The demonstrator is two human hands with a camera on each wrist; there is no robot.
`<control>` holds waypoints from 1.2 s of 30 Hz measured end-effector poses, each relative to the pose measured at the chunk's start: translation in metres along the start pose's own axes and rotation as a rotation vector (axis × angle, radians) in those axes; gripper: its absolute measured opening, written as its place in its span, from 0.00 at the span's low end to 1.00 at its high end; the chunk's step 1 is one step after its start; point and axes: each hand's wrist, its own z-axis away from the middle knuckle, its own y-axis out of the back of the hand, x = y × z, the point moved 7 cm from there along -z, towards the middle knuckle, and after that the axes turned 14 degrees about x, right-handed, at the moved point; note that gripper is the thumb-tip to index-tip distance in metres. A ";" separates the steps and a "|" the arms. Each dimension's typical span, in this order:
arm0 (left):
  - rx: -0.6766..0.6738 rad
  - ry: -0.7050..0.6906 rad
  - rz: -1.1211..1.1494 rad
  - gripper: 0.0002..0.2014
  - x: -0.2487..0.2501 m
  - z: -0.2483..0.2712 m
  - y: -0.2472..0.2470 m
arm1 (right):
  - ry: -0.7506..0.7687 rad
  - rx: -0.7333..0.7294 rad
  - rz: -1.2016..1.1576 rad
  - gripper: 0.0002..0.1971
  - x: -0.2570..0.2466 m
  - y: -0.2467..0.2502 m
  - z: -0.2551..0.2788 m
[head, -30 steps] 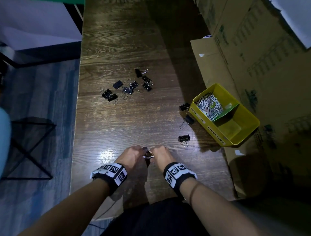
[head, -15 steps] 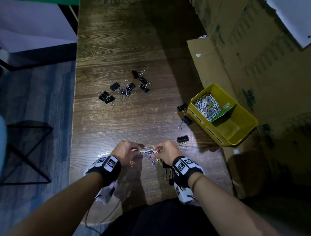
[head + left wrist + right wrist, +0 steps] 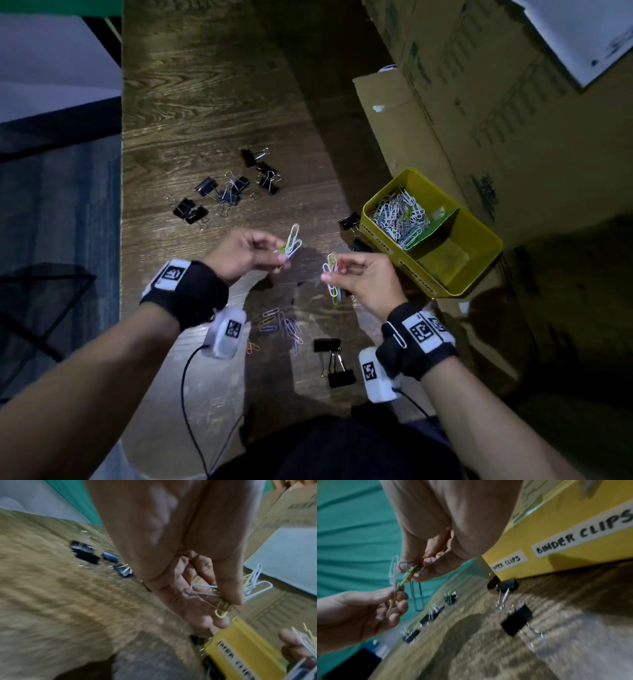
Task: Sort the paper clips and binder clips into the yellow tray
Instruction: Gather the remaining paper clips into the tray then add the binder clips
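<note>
My left hand pinches a small bunch of white and yellow paper clips above the table. My right hand pinches another bunch of coloured paper clips just to its right. The yellow tray stands at the right, its far compartment holding a heap of paper clips; the near one, labelled BINDER CLIPS, looks bare. Loose coloured paper clips lie under my hands. Several black binder clips are scattered farther back, others lie by the tray and near my right wrist.
Large cardboard boxes stand at the right, behind and beside the tray. The wooden table's left edge drops to a blue floor. A cable trails from the left wrist camera across the near table edge.
Both hands have lifted off the table and pulled apart, each taking a share of the paper clip bunch. Some paper clips have dropped onto the wood below.
</note>
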 end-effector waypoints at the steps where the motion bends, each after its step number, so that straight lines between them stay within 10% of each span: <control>1: -0.023 -0.029 0.015 0.08 0.017 -0.004 -0.010 | 0.013 0.020 -0.024 0.19 -0.009 0.008 0.000; 16: -0.003 -0.328 -0.739 0.08 0.090 -0.078 -0.173 | 0.210 0.399 -0.124 0.17 -0.082 0.110 -0.064; 22: 0.071 -0.344 -0.565 0.10 0.092 -0.071 -0.160 | 0.189 0.483 0.190 0.22 -0.070 0.113 -0.103; 27: 0.203 -0.144 0.003 0.07 0.067 -0.057 -0.117 | 0.152 0.234 0.611 0.24 -0.054 0.086 -0.117; 36: 0.127 -0.020 -0.355 0.04 -0.024 -0.015 -0.023 | 0.436 0.222 0.602 0.14 -0.080 0.055 -0.073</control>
